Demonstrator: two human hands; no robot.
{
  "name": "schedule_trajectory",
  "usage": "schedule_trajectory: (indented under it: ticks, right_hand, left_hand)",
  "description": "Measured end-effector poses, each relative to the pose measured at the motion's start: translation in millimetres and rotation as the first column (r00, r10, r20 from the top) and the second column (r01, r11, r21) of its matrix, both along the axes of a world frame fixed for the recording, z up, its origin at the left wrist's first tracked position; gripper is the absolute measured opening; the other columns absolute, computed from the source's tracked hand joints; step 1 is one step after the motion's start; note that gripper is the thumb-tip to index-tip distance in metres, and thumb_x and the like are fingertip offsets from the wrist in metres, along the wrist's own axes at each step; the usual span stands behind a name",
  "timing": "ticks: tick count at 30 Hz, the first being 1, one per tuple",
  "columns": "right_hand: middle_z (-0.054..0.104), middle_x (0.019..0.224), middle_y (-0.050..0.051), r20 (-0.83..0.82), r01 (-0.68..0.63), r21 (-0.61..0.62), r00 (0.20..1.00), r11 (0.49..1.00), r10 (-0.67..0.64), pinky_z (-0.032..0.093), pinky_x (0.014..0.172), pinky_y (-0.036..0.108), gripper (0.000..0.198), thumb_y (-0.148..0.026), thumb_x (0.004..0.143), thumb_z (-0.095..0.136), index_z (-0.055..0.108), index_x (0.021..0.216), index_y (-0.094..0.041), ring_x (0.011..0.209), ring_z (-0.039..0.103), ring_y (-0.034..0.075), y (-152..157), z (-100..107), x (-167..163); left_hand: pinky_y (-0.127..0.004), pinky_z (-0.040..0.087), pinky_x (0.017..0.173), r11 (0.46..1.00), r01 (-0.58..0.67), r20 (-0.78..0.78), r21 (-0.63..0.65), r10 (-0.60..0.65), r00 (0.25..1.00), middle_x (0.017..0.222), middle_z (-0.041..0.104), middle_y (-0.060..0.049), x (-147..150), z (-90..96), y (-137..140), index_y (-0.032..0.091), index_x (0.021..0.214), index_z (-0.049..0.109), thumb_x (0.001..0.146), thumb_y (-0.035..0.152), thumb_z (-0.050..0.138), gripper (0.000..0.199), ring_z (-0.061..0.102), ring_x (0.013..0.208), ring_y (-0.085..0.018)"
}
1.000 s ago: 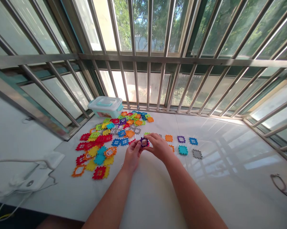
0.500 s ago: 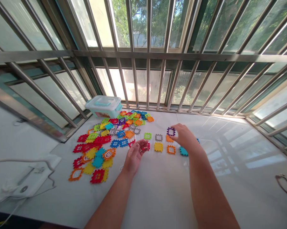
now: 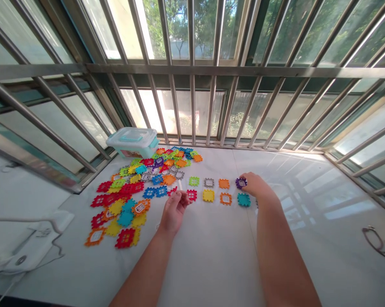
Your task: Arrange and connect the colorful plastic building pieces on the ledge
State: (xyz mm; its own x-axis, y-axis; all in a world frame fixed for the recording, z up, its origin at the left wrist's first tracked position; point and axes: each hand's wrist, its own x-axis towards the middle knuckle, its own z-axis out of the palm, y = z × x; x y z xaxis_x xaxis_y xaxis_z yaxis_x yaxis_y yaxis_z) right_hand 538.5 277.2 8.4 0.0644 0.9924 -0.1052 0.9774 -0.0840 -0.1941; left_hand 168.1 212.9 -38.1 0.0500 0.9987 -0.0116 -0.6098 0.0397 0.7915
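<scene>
My right hand [image 3: 256,186] pinches a purple square building tile [image 3: 241,183] with notched edges at the right end of a row of tiles. Just in front of it lies a teal tile [image 3: 244,199]. To its left in the back row are an orange tile [image 3: 224,183], a grey one [image 3: 209,182] and a green one [image 3: 194,181]. The front row holds an orange framed tile [image 3: 226,198], a yellow tile [image 3: 208,195] and a red tile [image 3: 191,195]. Beside the red one rests my left hand [image 3: 173,209], fingers loosely curled and apart, holding nothing visible.
A large pile of mixed coloured tiles [image 3: 126,189] spreads over the left of the white surface [image 3: 211,256]. Behind it stands a lidded plastic box [image 3: 134,143]. A white power strip [image 3: 35,238] with cables lies at far left, glasses [image 3: 376,243] at far right. Metal bars line the back.
My right hand has moved the purple tile right and down, from over the orange tile to the row's end behind the teal one. The left hand's fingers have curled in slightly.
</scene>
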Motion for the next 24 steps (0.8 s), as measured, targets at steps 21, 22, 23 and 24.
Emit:
schedule_trajectory:
  ticks: [21, 22, 23, 24]
  right_hand:
    - [0.07, 0.128, 0.013, -0.05, 0.016, -0.049, 0.999, 0.999, -0.019, 0.051, 0.094, 0.032, 0.049, -0.028, 0.082, 0.082, 0.076, 0.131, -0.024, 0.113, 0.069, 0.028, 1.4, -0.7, 2.4]
    - [0.07, 0.128, 0.013, -0.044, 0.022, -0.047, 0.999, 0.999, -0.024, 0.051, 0.093, 0.032, 0.048, -0.028, 0.082, 0.082, 0.076, 0.13, -0.024, 0.112, 0.07, 0.028, 1.7, -1.1, 1.9]
    - [0.071, 0.128, 0.013, -0.036, 0.029, -0.045, 0.999, 0.999, -0.03, 0.05, 0.092, 0.031, 0.048, -0.029, 0.082, 0.082, 0.077, 0.129, -0.024, 0.112, 0.07, 0.028, 2.1, -1.7, 1.2]
    - [0.071, 0.127, 0.013, -0.026, 0.035, -0.045, 0.999, 0.998, -0.037, 0.05, 0.091, 0.031, 0.048, -0.03, 0.081, 0.082, 0.077, 0.129, -0.024, 0.111, 0.07, 0.028, 2.6, -2.3, 0.4]
  left_hand:
    - [-0.032, 0.054, 0.081, 1.0, 0.011, -0.039, 0.009, -0.011, 0.999, 0.076, 0.063, -0.002, 0.0, 3.4, -1.1, 0.018, 0.091, 0.075, 0.092, 0.048, 0.077, 0.031, 0.059, 0.073, -0.015]
    - [-0.032, 0.054, 0.081, 1.0, 0.011, -0.039, 0.007, -0.011, 0.999, 0.076, 0.063, -0.002, 0.0, 3.6, -1.1, 0.018, 0.091, 0.075, 0.092, 0.048, 0.078, 0.03, 0.059, 0.073, -0.015]
    - [-0.032, 0.054, 0.081, 1.0, 0.011, -0.04, 0.005, -0.011, 0.999, 0.076, 0.063, -0.002, -0.1, 3.8, -1.0, 0.018, 0.09, 0.075, 0.092, 0.048, 0.078, 0.03, 0.058, 0.073, -0.015]
    - [-0.032, 0.054, 0.08, 1.0, 0.01, -0.04, 0.004, -0.01, 0.999, 0.076, 0.063, -0.002, -0.1, 4.0, -1.0, 0.018, 0.09, 0.075, 0.091, 0.048, 0.078, 0.031, 0.058, 0.073, -0.015]
